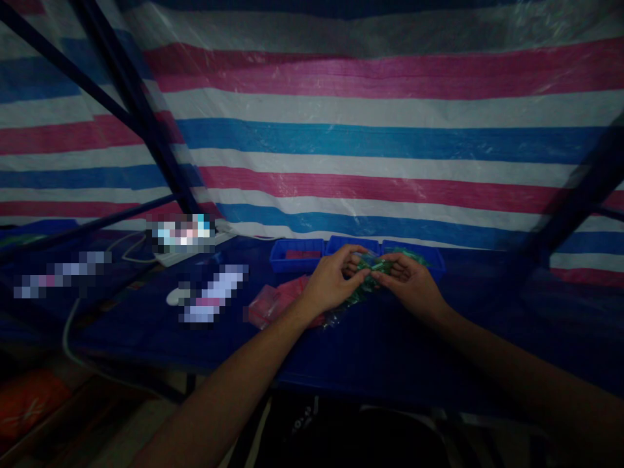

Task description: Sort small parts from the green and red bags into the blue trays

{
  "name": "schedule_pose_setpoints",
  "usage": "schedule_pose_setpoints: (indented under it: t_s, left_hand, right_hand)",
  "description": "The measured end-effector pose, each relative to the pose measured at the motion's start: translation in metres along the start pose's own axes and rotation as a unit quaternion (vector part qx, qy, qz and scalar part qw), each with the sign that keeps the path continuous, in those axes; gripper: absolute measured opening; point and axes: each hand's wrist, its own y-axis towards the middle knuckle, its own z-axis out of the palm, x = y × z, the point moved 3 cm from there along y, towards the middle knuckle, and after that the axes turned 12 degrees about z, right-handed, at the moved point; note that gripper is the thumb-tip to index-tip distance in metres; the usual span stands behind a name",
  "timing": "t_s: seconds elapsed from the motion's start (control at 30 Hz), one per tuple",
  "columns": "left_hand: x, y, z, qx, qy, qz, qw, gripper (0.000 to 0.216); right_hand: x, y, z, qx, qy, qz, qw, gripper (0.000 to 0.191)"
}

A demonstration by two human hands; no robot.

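Both of my hands meet over the blue table point(390, 351), just in front of three small blue bins. My left hand point(331, 279) and my right hand point(409, 279) are closed, fingertips pinching a small green packet point(371, 265) between them. More green, clear-wrapped packets point(348, 304) hang or lie under my left hand. The light is dim, so what is inside the packet cannot be made out.
Three blue bins stand in a row at the back: left bin point(296, 255) with something red in it, middle bin point(351, 246), right bin point(429, 255). Pink-red bags point(273, 304) lie left of my hands. A white power strip point(185, 255) and cable sit further left. A striped tarp point(370, 130) hangs behind.
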Motion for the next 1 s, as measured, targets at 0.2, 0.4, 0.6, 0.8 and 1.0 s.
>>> schedule_pose_setpoints:
  t_s: [0.2,0.4,0.6,0.8,1.0]
  left_hand:
    - [0.001,0.001,0.000,-0.020,0.033,0.019,0.999,0.040]
    - [-0.009,0.000,0.003,0.022,0.127,0.093,0.987,0.032]
    - [-0.008,0.000,0.002,0.029,0.138,0.089,0.986,0.032]
    - [-0.005,0.002,-0.005,-0.001,0.154,0.049,0.987,0.020]
    - [-0.002,-0.001,-0.001,0.022,0.084,0.011,0.996,0.045]
  right_hand:
    - [0.001,0.001,-0.003,-0.042,-0.017,-0.015,0.999,0.041]
    - [0.004,0.002,-0.010,-0.088,-0.030,-0.048,0.995,0.036]
    - [0.018,-0.009,0.003,-0.007,-0.043,-0.016,0.999,0.028]
    - [0.013,-0.003,-0.004,-0.062,-0.035,-0.039,0.997,0.041]
    - [0.003,0.000,-0.004,-0.005,-0.052,-0.010,0.999,0.038]
